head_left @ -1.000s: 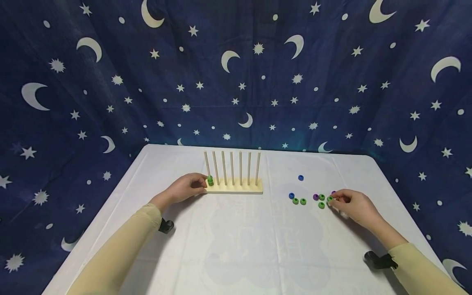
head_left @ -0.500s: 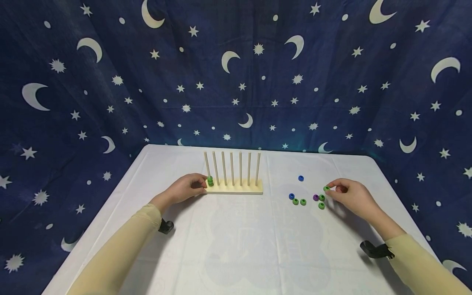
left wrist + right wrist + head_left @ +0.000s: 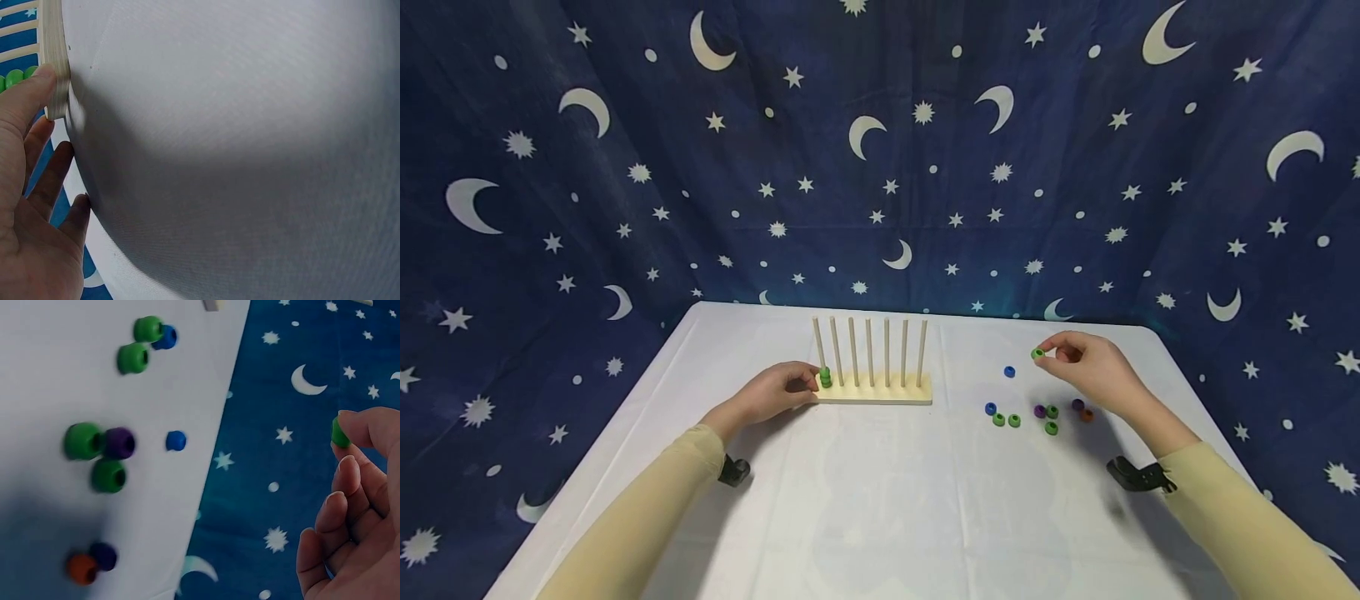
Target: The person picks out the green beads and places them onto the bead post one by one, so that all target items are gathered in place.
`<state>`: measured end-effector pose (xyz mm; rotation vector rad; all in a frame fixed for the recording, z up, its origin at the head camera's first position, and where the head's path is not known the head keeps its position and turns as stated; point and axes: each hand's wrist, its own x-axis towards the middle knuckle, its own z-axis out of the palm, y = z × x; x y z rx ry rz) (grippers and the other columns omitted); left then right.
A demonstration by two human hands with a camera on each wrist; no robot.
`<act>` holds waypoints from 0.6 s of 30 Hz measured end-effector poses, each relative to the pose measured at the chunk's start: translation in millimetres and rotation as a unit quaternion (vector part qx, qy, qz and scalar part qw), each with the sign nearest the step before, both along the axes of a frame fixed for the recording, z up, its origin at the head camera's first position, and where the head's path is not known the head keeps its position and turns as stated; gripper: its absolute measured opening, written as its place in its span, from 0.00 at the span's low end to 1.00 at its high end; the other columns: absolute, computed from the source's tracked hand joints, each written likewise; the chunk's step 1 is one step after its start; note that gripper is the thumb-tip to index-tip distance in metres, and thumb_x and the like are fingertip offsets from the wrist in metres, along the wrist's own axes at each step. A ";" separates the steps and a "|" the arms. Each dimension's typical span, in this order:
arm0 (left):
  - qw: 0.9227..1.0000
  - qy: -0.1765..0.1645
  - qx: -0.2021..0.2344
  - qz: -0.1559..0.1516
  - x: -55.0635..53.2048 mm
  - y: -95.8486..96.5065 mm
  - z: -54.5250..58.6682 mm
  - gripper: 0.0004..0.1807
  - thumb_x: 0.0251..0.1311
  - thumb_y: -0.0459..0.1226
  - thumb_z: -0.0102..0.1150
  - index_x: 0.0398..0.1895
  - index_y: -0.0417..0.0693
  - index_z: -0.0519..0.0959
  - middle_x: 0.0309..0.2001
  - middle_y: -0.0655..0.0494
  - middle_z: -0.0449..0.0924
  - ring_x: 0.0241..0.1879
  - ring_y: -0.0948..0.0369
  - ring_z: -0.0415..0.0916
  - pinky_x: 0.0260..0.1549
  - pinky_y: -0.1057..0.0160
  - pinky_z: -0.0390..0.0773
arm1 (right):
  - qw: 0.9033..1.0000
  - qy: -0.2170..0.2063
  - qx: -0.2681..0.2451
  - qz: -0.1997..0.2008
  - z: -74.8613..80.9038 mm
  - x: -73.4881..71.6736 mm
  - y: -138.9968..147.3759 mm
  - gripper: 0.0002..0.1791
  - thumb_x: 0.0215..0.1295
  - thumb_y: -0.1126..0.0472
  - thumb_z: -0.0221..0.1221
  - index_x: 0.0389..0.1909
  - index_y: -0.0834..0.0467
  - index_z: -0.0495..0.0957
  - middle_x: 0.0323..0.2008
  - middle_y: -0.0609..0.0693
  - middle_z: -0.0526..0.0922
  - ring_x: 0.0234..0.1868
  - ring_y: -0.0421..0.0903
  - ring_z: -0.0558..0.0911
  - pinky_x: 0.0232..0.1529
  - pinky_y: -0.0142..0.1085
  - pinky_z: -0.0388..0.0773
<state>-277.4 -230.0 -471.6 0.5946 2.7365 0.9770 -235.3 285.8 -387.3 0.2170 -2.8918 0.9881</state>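
My left hand [image 3: 775,392] pinches the left end of a pale wooden peg stand [image 3: 880,392] between thumb and forefinger. Upright wooden rods rise in a row from the stand. Green beads [image 3: 825,377] are stacked low on its leftmost rod. In the left wrist view, my thumb [image 3: 37,87] lies against the base's edge, with the lower fingers spread beside it. Above the table on the right, my right hand [image 3: 1093,367] holds a green bead [image 3: 340,433] between thumb and fingertip.
Loose beads lie below and left of my right hand: blue [image 3: 1010,372], green [image 3: 1052,428], purple [image 3: 1040,411], dark purple [image 3: 1078,405] and orange [image 3: 1087,416]. The white tabletop [image 3: 880,500] ends at a dark blue curtain [image 3: 820,167] with moons and stars.
My right hand has lifted a green bead from the right-hand group and carried it up and left, uncovering the orange and dark purple beads. The left hand still holds the stand.
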 end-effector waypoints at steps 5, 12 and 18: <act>1.000 0.002 -0.004 -0.001 -0.3 0.8 -0.4 0.06 0.64 0.37 0.70 0.38 0.55 0.81 0.64 0.48 0.78 0.67 0.48 0.71 0.69 0.46 0.66 | 1.000 -0.005 -0.011 0.012 8.6 -6.7 -11.5 0.20 0.67 0.42 0.66 0.48 0.53 0.83 0.31 0.52 0.73 0.34 0.50 0.71 0.29 0.40 0.69; 1.000 0.011 -0.006 -0.009 -1.0 1.4 -0.6 0.05 0.64 0.37 0.70 0.38 0.54 0.81 0.64 0.48 0.78 0.67 0.48 0.71 0.69 0.46 0.66 | 0.999 -0.010 -0.009 0.031 19.5 -12.3 -27.5 0.20 0.67 0.40 0.65 0.49 0.51 0.84 0.31 0.53 0.72 0.34 0.51 0.71 0.29 0.42 0.66; 1.000 0.014 -0.007 -0.009 0.4 0.8 -0.5 0.05 0.65 0.37 0.69 0.38 0.55 0.81 0.64 0.48 0.78 0.67 0.47 0.71 0.69 0.45 0.65 | 0.999 0.003 0.007 0.054 30.7 -19.5 -41.2 0.18 0.67 0.42 0.66 0.49 0.50 0.85 0.36 0.51 0.74 0.40 0.51 0.68 0.30 0.44 0.67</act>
